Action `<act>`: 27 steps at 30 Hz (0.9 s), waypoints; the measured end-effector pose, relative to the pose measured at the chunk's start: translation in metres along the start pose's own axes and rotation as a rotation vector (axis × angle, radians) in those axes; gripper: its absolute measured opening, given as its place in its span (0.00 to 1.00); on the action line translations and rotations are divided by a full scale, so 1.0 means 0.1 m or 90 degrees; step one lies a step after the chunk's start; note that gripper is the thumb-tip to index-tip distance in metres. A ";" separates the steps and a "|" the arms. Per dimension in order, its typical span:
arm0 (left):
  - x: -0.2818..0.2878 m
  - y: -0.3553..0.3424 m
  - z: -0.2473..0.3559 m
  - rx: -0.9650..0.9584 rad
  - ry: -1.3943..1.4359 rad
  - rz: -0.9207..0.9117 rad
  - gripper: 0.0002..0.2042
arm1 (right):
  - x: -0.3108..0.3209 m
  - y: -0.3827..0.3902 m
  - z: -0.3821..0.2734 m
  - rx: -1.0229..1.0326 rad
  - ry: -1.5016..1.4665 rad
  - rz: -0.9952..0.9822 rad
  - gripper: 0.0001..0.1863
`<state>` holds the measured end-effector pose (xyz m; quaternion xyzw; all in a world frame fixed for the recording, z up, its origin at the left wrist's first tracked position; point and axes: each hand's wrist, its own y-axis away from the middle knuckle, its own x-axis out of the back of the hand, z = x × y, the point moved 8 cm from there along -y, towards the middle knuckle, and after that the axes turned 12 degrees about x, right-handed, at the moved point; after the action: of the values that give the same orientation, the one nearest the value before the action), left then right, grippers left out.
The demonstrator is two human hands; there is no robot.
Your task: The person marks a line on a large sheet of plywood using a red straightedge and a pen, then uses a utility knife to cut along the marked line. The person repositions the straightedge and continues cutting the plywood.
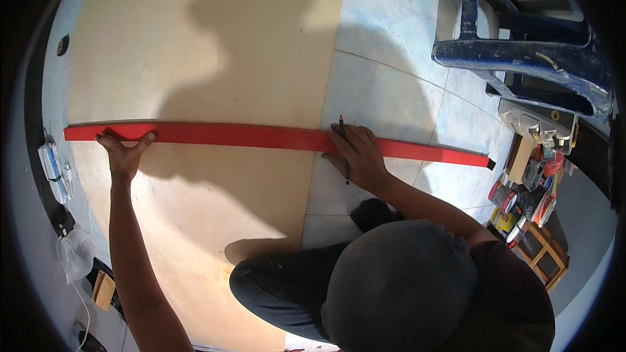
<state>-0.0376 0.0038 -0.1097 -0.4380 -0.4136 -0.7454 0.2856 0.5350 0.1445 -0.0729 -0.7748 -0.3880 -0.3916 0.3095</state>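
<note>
A long red straightedge [261, 135] lies across a pale plywood sheet [215, 189] and runs past the sheet's right edge over the floor tiles. Near the bar's left end, my left hand [124, 156] rests on it with thumb and fingers spread apart along its lower edge. My right hand [360, 160] is on the bar just beyond the sheet's right edge. A dark pencil [347, 173] is tucked in the right hand's fingers, its point toward the far side. The bar's right end has a black cap [491, 164].
A paint-spattered dark blue plastic stool [515, 52] stands at the far right. Cans [502, 197], boxes and a wooden frame [544, 254] line the right wall. At the left are a small dark round object [62, 45], a clear plastic bag [77, 254] and a white cable [85, 306].
</note>
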 end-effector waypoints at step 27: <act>-0.01 -0.05 -0.04 -0.010 -0.006 0.029 0.81 | -0.01 0.01 0.03 -0.011 0.001 0.025 0.30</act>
<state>-0.0425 0.0026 -0.1135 -0.4529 -0.3985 -0.7401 0.2973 0.5365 0.1456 -0.0755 -0.7847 -0.3691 -0.3895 0.3104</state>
